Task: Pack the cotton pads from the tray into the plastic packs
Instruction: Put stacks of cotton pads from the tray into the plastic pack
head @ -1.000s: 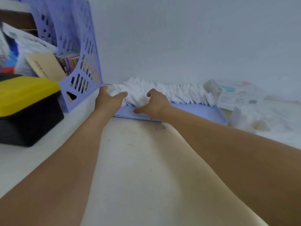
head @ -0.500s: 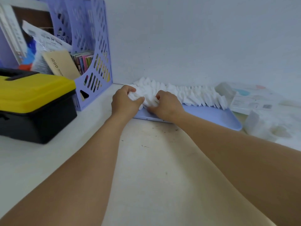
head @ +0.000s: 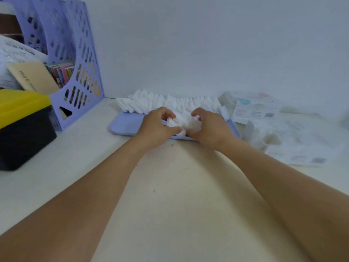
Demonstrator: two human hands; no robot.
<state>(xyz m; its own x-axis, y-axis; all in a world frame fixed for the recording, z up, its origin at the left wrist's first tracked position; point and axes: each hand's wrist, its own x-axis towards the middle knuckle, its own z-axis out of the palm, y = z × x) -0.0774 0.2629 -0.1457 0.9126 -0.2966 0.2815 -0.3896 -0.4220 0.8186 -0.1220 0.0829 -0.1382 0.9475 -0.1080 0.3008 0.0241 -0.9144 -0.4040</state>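
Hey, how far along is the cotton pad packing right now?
Done: hard to say; plastic packs lie right of the tray, too blurred to tell whether any is filled. In hand: the left hand and right hand grip a bunch of cotton pads over the tray. Left: a long row of pads sits along the tray's far side.
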